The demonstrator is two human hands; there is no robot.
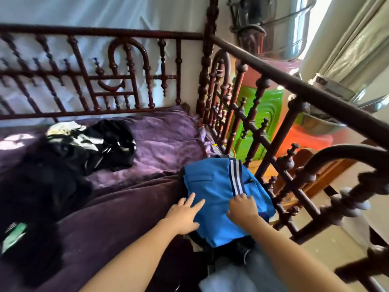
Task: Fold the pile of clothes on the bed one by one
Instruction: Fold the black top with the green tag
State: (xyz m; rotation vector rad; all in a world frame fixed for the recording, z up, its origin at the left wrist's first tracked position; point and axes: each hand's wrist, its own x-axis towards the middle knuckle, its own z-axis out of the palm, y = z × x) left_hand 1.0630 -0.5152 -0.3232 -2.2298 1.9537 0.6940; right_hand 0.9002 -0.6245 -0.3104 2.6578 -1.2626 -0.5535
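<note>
Blue garment (212, 186) with white stripes (236, 175) lies at the right side of the bed, close against the carved wooden railing (294, 182), and from my seat it looks already folded into a compact block. Its long axis runs away from me toward the far corner, and the stripes follow that line. Both hands sit at its near end. My left hand (185, 214) is flat with the fingers straight and spread on the near-left edge, half on the purple cover (126, 207). My right hand (243, 209) is on the near end of the stripes with the fingers bent and the tips down on the cloth. I cannot tell whether it is pinching a fold or only pressing. The next move, as I judge it, is a last fold or a smoothing pass along that axis. The right hand is better placed for this because it is over the middle of the cloth. The unfolded dark pile (94, 144) lies well apart to the far left, nearer the left hand. The blue block rests on other clothes, so its near edge is hard to separate from the dark fabric and the greyish cloth (259, 268) beneath. I also cannot make out what kind of garment it is.
</note>
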